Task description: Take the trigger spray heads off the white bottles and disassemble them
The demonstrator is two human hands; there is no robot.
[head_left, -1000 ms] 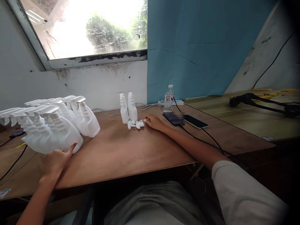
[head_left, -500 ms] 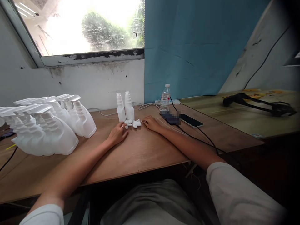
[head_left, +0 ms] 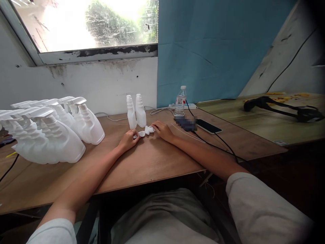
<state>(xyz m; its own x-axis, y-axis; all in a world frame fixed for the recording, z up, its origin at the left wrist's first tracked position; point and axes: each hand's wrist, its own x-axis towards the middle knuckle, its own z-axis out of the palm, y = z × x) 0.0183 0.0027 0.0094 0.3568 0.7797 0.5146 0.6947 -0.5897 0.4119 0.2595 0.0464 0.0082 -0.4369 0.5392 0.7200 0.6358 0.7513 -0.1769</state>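
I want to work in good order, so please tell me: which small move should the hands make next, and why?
Probably the left hand should lift the nearer white trigger head: its fingertips are at that piece, the right hand is beside a second head, and the two small white bottles just behind stand without trigger heads.
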